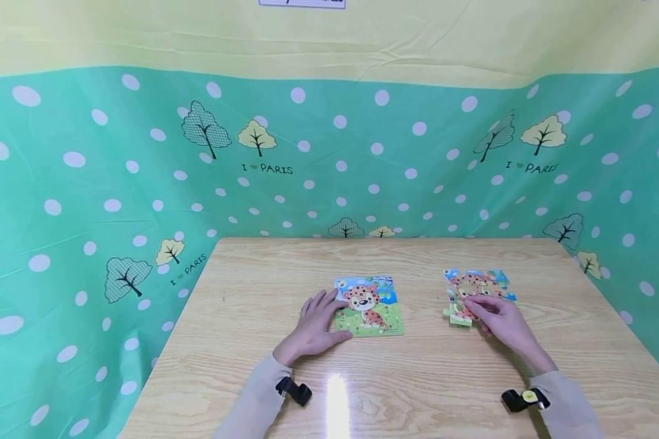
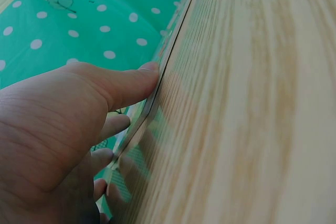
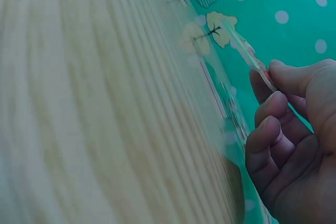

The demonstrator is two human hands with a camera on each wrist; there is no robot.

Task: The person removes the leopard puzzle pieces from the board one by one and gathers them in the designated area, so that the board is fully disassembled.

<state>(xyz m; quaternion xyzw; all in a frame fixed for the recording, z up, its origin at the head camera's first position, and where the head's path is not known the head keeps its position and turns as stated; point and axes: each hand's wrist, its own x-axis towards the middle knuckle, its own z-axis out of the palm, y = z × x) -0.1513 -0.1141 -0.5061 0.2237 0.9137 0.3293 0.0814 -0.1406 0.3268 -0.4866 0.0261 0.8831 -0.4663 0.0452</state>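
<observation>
My left hand (image 1: pixel 316 326) rests with spread fingers at the left side of a flat puzzle board (image 1: pixel 381 314) printed with a spotted leopard cub. Its thumb (image 2: pixel 131 83) touches the board's near edge in the left wrist view. Over to the right, my right hand (image 1: pixel 500 323) pinches a green-edged puzzle piece (image 3: pixel 249 53) between thumb and forefinger, tilted and raised off the table. Beneath and behind that hand lies a second leopard picture made of jigsaw pieces (image 1: pixel 478 280), with an uneven outline. The hand hides part of it.
Both pictures lie on a wood-grain table (image 1: pixel 285 262), a stretch of bare wood between them. A green dotted curtain (image 1: pixel 329 158) hangs behind the table and along its sides. Dark wrist cameras (image 1: pixel 295 391) sit on both sleeves.
</observation>
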